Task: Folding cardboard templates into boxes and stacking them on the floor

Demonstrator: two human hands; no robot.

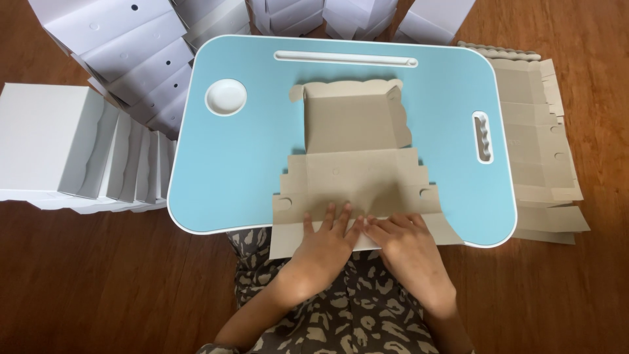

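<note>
A flat grey-brown cardboard box blank lies on a light blue lap table. Its far part is folded up into low walls with scalloped edges. My left hand and my right hand lie side by side, palms down, pressing on the blank's near flap at the table's front edge. The fingers of both hands are spread flat and point away from me. Neither hand grips anything.
Folded white boxes stand in a row on the wooden floor at the left, with more white boxes piled at the back. A stack of flat cardboard blanks lies right of the table. The table has a round cup recess.
</note>
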